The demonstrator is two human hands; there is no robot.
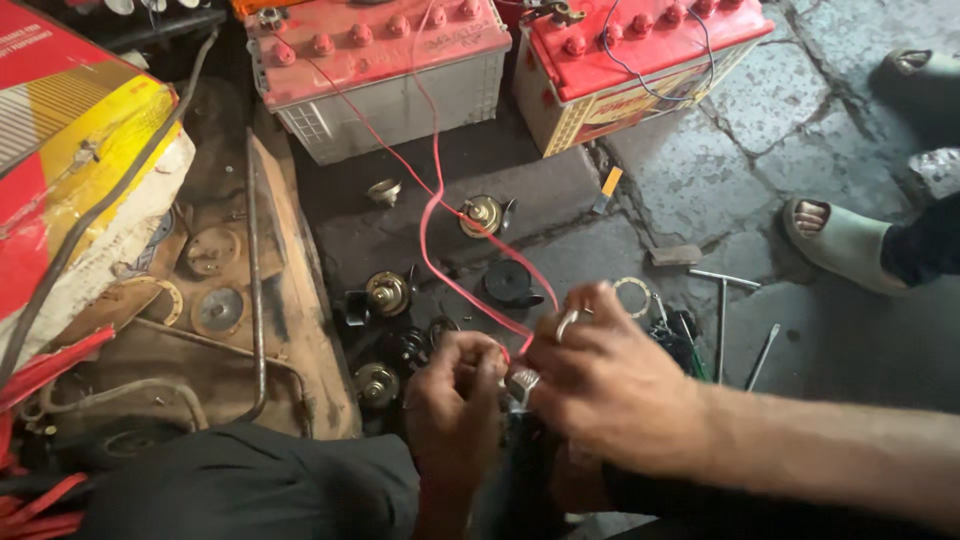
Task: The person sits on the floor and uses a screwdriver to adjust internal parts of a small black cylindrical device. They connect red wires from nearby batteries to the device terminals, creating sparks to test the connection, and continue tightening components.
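Observation:
My left hand [455, 395] and my right hand [605, 385] meet low in the middle of the view. Both pinch the ends of thin red wires [433, 190] that run up to two red-topped batteries [375, 70] [630, 60] at the back. Rings show on my right hand's fingers. A dark object sits just under the hands, mostly hidden by them. Several round metal horn-like parts [388, 293] [483, 214] lie on the dark ground just beyond my hands.
A worn wooden board [290, 300] with metal discs [217, 311] and a bent rod lies at left. A red and yellow carton [70, 150] stands at far left. Another person's sandalled foot [845, 240] rests at right. A T-shaped tool [722, 300] lies near it.

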